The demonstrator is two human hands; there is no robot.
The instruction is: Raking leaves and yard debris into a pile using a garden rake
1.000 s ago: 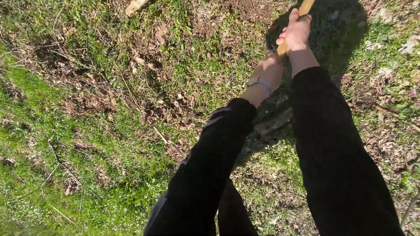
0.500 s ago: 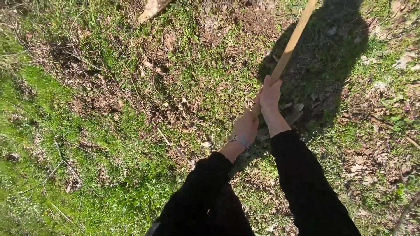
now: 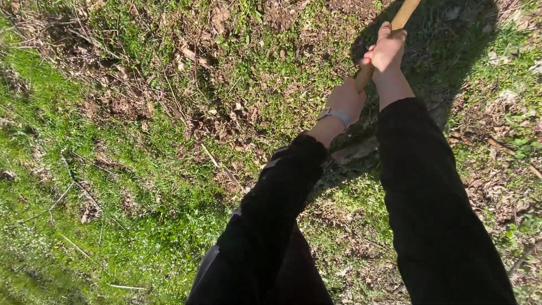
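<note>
One camera sat on the person's head and looked almost straight down. It was close to the black sleeves (image 3: 418, 192) and looked past them at the grass (image 3: 113, 186) below.

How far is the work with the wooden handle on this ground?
Done: nothing finished shows; dry leaves and twigs lie scattered on the grass. In hand: left hand and right hand both grip the wooden handle, whose head is out of view. Left: apparently the whole littered patch.
</note>
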